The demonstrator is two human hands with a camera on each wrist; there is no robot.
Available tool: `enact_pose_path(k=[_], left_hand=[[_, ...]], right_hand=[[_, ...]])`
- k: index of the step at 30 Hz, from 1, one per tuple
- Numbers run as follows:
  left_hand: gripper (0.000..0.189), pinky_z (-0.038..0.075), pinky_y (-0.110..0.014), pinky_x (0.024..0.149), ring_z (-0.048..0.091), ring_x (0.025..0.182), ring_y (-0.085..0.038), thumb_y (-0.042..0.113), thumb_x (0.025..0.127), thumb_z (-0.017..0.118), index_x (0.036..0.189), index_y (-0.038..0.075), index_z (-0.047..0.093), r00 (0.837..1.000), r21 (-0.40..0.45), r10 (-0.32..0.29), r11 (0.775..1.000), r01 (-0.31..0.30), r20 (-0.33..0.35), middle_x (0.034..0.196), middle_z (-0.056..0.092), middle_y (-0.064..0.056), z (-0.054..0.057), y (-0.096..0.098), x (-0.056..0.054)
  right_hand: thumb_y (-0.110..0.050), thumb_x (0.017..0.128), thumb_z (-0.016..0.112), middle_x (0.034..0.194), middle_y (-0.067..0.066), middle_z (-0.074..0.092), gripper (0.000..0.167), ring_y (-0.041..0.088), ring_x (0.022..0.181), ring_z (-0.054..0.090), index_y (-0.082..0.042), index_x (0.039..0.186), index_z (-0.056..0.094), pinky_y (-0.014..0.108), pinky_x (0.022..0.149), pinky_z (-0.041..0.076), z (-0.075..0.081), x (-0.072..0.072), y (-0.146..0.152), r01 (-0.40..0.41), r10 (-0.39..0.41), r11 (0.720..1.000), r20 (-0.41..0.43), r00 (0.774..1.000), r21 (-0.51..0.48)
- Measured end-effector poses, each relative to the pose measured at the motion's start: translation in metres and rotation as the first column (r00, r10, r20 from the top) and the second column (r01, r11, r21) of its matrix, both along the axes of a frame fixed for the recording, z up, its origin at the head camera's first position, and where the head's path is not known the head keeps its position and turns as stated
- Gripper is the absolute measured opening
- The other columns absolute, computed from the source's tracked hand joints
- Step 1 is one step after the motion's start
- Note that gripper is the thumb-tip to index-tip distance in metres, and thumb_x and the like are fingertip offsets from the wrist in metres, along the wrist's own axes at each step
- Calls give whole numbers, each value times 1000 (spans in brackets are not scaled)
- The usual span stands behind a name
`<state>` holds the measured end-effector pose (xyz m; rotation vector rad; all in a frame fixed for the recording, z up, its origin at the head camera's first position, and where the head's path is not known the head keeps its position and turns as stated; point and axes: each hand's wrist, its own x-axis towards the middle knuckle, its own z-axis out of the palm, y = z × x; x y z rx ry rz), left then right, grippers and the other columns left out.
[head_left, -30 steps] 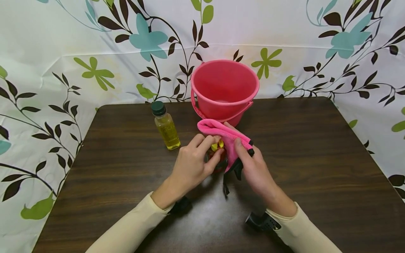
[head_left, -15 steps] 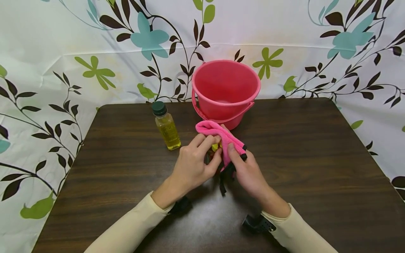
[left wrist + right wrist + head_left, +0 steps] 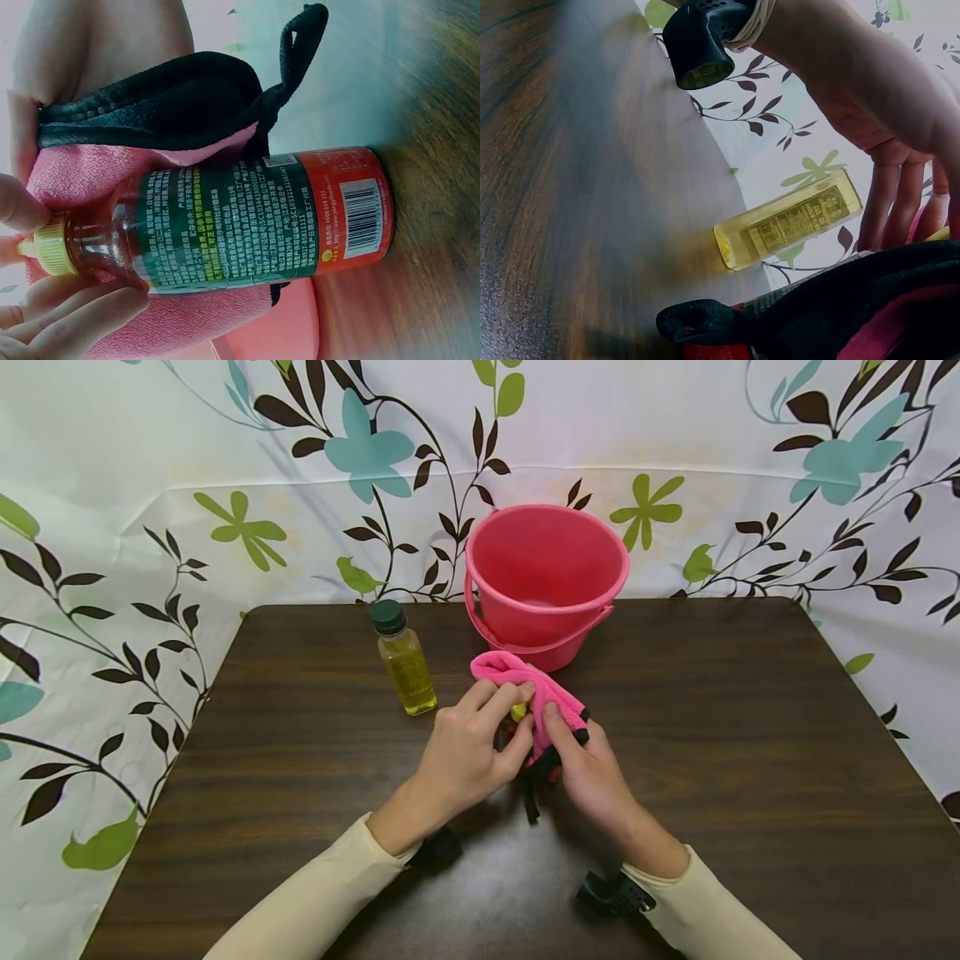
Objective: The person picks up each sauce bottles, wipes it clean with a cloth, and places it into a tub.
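Note:
A sauce bottle with a green and red label stands on the table, its front facing the left wrist view. My left hand pinches its yellow cap between thumb and fingers. Beside it my right hand grips a folded pink cloth with black trim and a black hanging loop, thumb on top. The cloth lies along the far side of the bottle in the left wrist view. From the head view, the hands and cloth hide most of the bottle.
A bottle of yellow oil with a dark green cap stands left of the hands. Just behind them is a pink bucket, its handle hanging down in front. The dark wooden table ends at a floral curtain.
My right hand has shifted a little left, bringing the cloth closer around the sauce bottle. My left hand keeps its pinch on the cap. The head view has turned slightly left.

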<state>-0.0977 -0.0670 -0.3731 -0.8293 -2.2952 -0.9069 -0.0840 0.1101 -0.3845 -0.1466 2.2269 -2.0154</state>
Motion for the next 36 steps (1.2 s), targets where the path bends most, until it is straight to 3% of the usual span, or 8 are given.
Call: enact_pose_path(k=[6, 17, 21, 25, 32, 36], left_hand=[[29, 61, -22, 65, 60, 69, -14, 14, 91, 78, 118, 5, 74, 1000, 0, -11, 1000, 11, 5, 97, 67, -10, 0, 4, -1], [31, 58, -18, 62, 62, 67, -13, 14, 90, 79, 119, 6, 74, 1000, 10, -18, 1000, 18, 22, 95, 64, -8, -2, 9, -2], [32, 57, -18, 61, 62, 67, -13, 14, 91, 78, 120, 5, 74, 1000, 9, -17, 1000, 17, 12, 94, 64, -8, -2, 10, -3], [34, 56, -18, 58, 61, 66, -12, 15, 91, 78, 123, 5, 74, 1000, 7, -11, 1000, 11, -11, 93, 64, -8, -2, 11, -3], [35, 57, -21, 59, 62, 67, -14, 15, 91, 78, 124, 5, 74, 1000, 11, 7, 1000, -7, -14, 94, 65, -9, 0, 7, -3], [35, 57, -22, 58, 62, 65, -13, 14, 89, 80, 122, 5, 74, 999, 17, 26, 1000, -26, -23, 91, 63, -9, 0, 4, -3]], right_hand=[[-38, 114, 43, 111, -1, 66, 43, 13, 108, 59, -5, 131, 64, 22, 95, 49, -7, -3, 5, 0, 0, 1000, -7, 1000, 1], [-41, 114, 40, 109, 6, 65, 45, 14, 98, 59, -5, 132, 62, 25, 87, 51, -34, -7, 18, 3, -8, 999, 121, 993, 45], [-42, 114, 43, 95, 7, 61, 44, 18, 84, 57, -3, 121, 63, 28, 74, 50, -41, -10, 24, 10, -27, 994, 160, 987, 111], [-39, 114, 45, 91, 6, 58, 42, 19, 84, 54, -3, 117, 64, 28, 74, 46, -45, -16, 30, -24, -7, 982, 161, 987, 188], [-32, 113, 48, 113, 7, 69, 39, 17, 104, 59, -8, 140, 63, 30, 93, 50, -50, -25, 34, -119, 102, 948, 72, 992, 295], [-28, 113, 48, 125, 9, 71, 41, 18, 112, 62, -7, 146, 60, 40, 105, 53, -53, -29, 32, -156, 155, 931, 32, 987, 329]])
